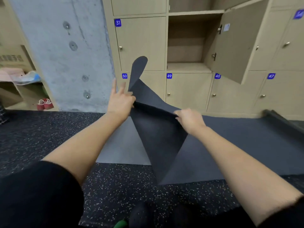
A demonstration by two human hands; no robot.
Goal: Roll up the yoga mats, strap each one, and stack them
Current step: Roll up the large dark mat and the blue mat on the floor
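A dark grey yoga mat (158, 142) is lifted by one end off the speckled floor, and its raised corner curls up in front of the lockers. My left hand (120, 100) pinches the mat's edge with thumb and lower fingers, two fingers sticking up. My right hand (189, 120) grips the same edge further right, fingers curled round it. The rest of the mat lies flat, stretching to the right. A lighter grey mat (121, 145) lies flat under it on the left.
Beige numbered lockers (187, 91) line the wall ahead; one door (238, 45) hangs open at upper right. A concrete pillar (65, 51) stands at left, with red shoes (45, 104) beside it. A dark ledge (283, 119) runs at the far right.
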